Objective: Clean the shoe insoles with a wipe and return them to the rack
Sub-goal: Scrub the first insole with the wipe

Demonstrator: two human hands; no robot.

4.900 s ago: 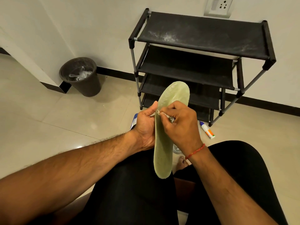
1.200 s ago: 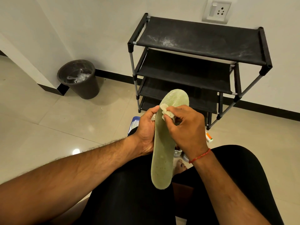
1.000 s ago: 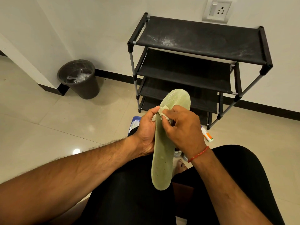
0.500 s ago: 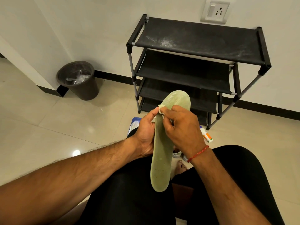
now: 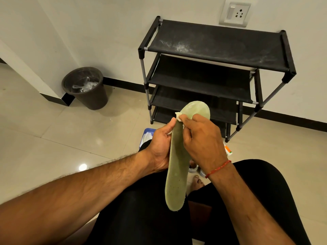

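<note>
A pale green insole (image 5: 177, 177) stands nearly upright above my lap, toe end up. My left hand (image 5: 160, 147) grips its left edge around the middle, thumb along the rim. My right hand (image 5: 201, 140) pinches a small crumpled white wipe (image 5: 179, 116) against the upper left edge of the insole, near the toe. Behind them the black four-shelf shoe rack (image 5: 217, 50) stands against the wall, its shelves bare and the top one dusty.
A dark bin (image 5: 85, 88) with clear plastic inside sits at the wall corner to the left. A blue-and-white wipe pack (image 5: 146, 137) lies on the tiled floor behind my left hand. An orange-and-white tube (image 5: 228, 150) lies by the rack's foot.
My right hand has slid the wipe up the insole toward its upper left edge. The left hand keeps its hold, and the insole has barely shifted.
</note>
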